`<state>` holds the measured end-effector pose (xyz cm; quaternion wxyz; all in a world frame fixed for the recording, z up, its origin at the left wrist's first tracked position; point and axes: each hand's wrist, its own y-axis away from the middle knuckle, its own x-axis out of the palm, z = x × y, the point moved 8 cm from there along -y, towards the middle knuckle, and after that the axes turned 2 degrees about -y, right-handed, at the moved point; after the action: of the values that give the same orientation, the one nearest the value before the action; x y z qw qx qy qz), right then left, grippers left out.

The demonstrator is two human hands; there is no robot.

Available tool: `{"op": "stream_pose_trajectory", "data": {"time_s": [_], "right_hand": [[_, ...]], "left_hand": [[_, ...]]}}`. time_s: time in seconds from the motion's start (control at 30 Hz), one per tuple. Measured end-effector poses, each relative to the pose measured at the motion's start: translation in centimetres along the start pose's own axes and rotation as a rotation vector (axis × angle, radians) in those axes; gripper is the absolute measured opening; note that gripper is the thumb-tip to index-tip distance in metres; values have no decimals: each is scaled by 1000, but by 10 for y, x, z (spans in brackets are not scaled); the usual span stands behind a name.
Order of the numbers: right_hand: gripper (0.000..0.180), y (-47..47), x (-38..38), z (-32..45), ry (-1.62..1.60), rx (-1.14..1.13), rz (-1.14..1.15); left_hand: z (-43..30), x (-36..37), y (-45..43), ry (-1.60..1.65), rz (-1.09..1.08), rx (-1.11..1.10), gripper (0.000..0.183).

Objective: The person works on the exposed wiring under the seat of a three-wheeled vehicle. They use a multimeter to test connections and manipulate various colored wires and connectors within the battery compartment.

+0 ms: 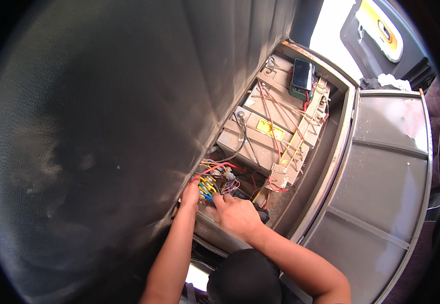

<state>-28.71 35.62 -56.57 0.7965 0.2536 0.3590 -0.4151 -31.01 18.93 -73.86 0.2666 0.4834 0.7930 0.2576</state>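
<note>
My left hand (190, 196) reaches in beside the dark padded panel, at the left end of a row of terminals (205, 186) with yellow, green and blue wires. Its fingertips are mostly hidden, so any hold is unclear. My right hand (237, 213) is bent over the right side of these terminals, fingers curled near the blue wires. Whatever may be between its fingers is hidden. A thick red cable (216, 167) arches above the terminals. Just behind lies a tangle of thin coloured wires with white plastic connectors (229, 175).
Dusty batteries (250, 146) joined by cables fill the metal compartment (328, 159). On the far one rests a green-and-black device (302, 79). A padded black panel (128, 114) rises at left; a hinged metal lid (383, 178) lies folded out right. Below is a dark rounded shape (244, 277).
</note>
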Motion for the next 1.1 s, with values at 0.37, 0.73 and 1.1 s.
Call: {"op": "stream_pose_trajectory", "data": {"time_s": [0.37, 0.73, 1.1], "right_hand": [[41, -5, -17, 23, 32, -156, -210], [34, -2, 6, 9, -15, -32, -161], [22, 1, 16, -4, -24, 82, -114]], "left_hand": [[29, -13, -39, 71, 87, -70, 33], [11, -1, -23, 103, 212, 61, 29], [8, -3, -23, -66, 114, 49, 35]]}}
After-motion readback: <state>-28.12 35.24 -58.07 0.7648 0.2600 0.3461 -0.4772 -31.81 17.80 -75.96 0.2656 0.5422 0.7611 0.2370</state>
